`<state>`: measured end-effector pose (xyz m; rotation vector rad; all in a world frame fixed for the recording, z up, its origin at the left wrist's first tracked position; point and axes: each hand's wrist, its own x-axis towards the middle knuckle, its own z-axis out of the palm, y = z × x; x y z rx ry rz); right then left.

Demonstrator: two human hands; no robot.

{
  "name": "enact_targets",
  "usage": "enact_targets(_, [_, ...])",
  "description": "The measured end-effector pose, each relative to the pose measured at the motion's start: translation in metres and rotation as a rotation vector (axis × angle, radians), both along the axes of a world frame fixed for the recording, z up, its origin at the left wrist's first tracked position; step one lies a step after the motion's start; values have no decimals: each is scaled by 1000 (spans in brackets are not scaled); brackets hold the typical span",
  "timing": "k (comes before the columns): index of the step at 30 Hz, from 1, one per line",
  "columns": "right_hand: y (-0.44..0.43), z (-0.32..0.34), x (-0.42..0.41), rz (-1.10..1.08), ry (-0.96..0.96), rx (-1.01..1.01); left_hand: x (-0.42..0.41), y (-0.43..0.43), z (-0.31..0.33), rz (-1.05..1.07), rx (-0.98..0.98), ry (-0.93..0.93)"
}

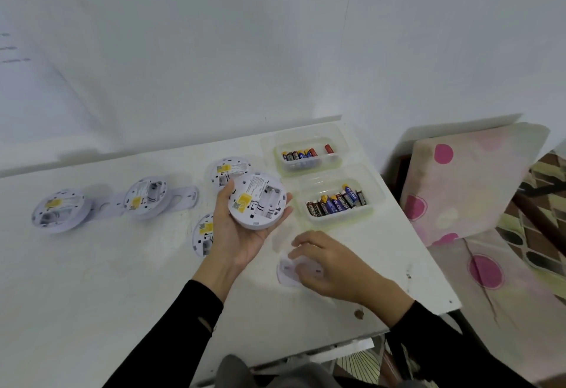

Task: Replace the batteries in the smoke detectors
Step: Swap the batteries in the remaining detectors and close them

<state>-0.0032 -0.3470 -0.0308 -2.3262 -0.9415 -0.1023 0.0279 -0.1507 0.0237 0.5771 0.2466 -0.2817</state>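
Left hand (242, 234) grips detector (257, 200), back up, bay apparently empty. Right hand (333, 268) rests relaxed on a plate (286, 271) on the worktop (122, 280). Batteries (337, 202) lie just beyond the right hand, the nearer one, long axes pointing away from it

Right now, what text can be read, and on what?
"PKCELL", partly blurred: blue batteries, near tray.
"EVEREADY", a likely reading: black batteries beside them.
Too blurred: detector label, far tray batteries, wall marks.
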Motion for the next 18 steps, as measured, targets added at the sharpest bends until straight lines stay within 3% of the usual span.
enact_targets(4, [-1,-18,-7,-50,79,-138,-8,15,2,-6,-3,-2])
enact_targets(11, [31,-12,-15,-185,93,-214,-22,57,11,-52,-6,33])
enact_targets(18, [59,-2,-31,-305,234,-216,-26,93,23,-140,-12,50])
